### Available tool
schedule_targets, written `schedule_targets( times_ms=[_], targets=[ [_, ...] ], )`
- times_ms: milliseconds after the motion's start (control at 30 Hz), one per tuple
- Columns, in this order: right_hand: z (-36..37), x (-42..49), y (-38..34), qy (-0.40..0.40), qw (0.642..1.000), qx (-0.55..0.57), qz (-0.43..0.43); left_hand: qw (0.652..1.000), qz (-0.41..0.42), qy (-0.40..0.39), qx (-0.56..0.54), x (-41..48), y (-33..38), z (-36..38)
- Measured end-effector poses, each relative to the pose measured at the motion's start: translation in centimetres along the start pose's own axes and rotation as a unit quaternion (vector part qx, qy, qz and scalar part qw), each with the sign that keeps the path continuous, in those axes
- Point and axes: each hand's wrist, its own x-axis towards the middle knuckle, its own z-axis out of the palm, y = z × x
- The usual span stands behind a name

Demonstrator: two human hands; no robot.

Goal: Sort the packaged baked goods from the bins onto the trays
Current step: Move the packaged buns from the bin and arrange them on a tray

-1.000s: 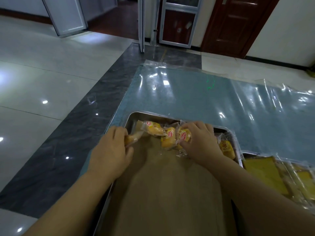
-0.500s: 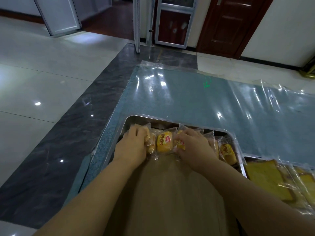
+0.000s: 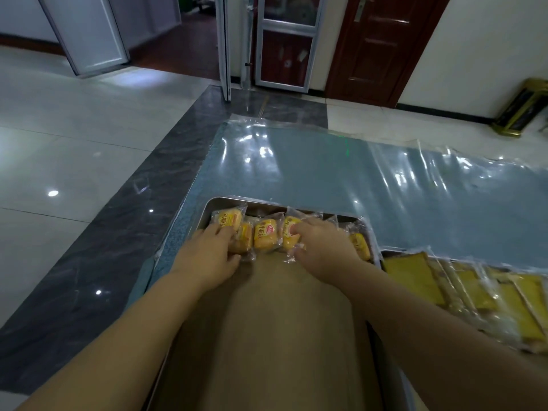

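— Where are the wrapped cakes (image 3: 265,234)?
— In a row along the far edge of the paper-lined tray (image 3: 237,200); I'd judge them light and soft, in slick film; best taken by the sides, not squashed from the top.
— And the hands?
— The right hand (image 3: 323,250) curls fingers and thumb round the third packet (image 3: 289,235); the left hand (image 3: 207,256) lies over the end packets, grip unclear.
— Anything in the way?
— A second tray (image 3: 397,251) of flat yellow slices (image 3: 415,280) sits just to the right; the neighbouring packets crowd each pick.
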Motion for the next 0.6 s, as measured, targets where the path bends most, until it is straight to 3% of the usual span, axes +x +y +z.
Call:
schedule_targets(
  times_ms=[300,600],
  targets=[
    [-5.3,-11.2,3.9,-0.038,0.999,-0.027,0.006,0.997,0.070,-0.009,0.013,-8.3,9.3,-3.4],
    [-10.6,-27.7,13.3,-0.015,0.998,-0.032,0.048,0.987,0.161,0.018,0.024,-16.6,26.4,-4.3]
  ],
)
